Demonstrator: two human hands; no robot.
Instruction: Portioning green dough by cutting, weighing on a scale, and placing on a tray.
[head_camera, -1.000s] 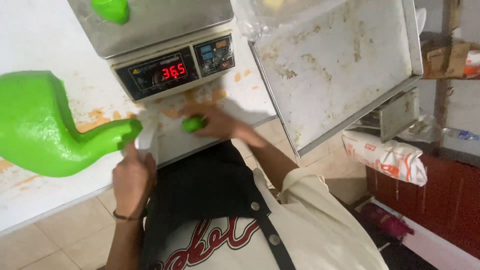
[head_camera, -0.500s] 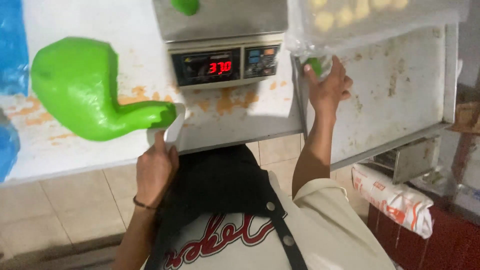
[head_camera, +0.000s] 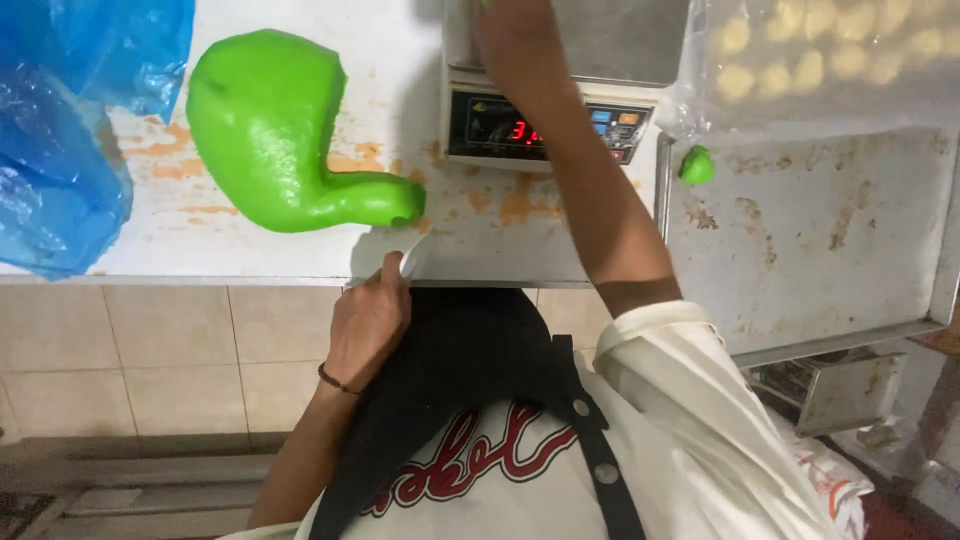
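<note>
A big lump of bright green dough lies on the white counter, with a thin neck pulled out toward my left hand. That hand is at the counter's front edge, gripping a white scraper just below the tip of the neck. My right hand reaches over the steel pan of a digital scale. Its fingers are cut off by the top of the frame. A small green dough piece sits on the metal tray to the right of the scale.
A blue plastic bag covers the counter's left end. Clear plastic film lies over rows of pale dough balls at the top right. The tiled counter front drops below the edge. A steel container sits under the tray.
My right hand has left the tray, where the small green piece now lies, and moved left onto the scale pan. The view has shifted left. My left hand stays by the dough's neck.
</note>
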